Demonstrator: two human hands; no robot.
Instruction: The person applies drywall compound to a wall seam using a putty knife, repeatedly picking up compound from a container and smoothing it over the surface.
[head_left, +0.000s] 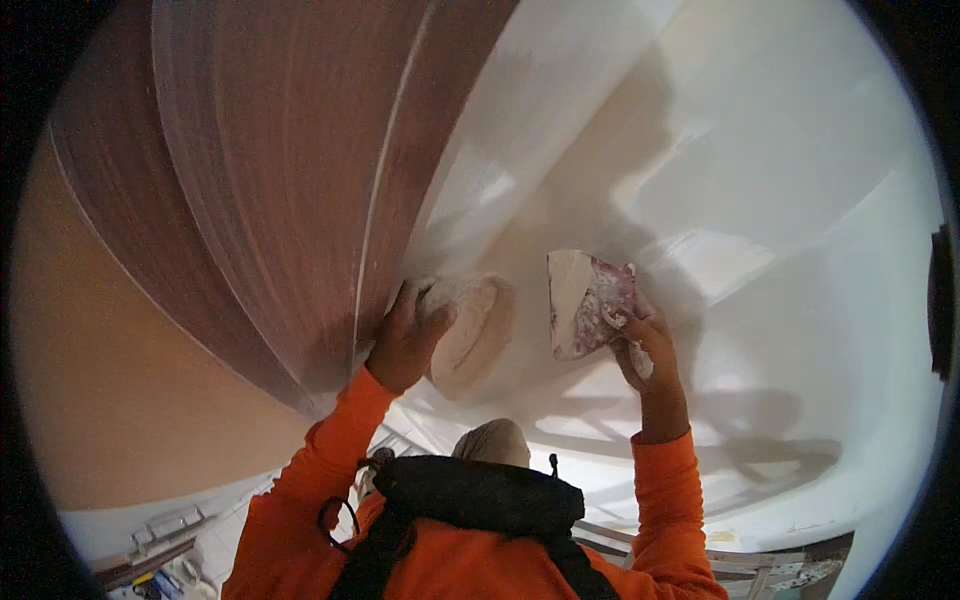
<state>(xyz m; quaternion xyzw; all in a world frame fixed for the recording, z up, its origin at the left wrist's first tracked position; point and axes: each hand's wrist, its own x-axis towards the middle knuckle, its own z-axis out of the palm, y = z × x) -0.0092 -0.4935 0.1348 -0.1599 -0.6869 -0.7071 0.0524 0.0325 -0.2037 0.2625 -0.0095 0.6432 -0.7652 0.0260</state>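
Observation:
My left hand (407, 338) is closed on the near-left rim of a round, shallow, bowl-like thing (475, 335). It looks pale and dusty, with cream putty in it. To its right, my right hand (645, 345) grips a flat, roughly square putty spreader (590, 300). Its face is maroon, and a band of cream putty covers its left part. Putty is smeared on my right fingers and thumb. The spreader and the bowl-like thing are apart, both in front of a whitish wall (790, 200). Whether the spreader touches the wall, I cannot tell.
Dark brown wood-grain panels (290, 150) rise close by my left hand, with a tan surface (130, 370) beyond them. Tools (165, 580) lie low at the left near pale tiles. A slatted frame (760, 575) stands at the lower right. A black strap bag (480, 487) crosses my chest.

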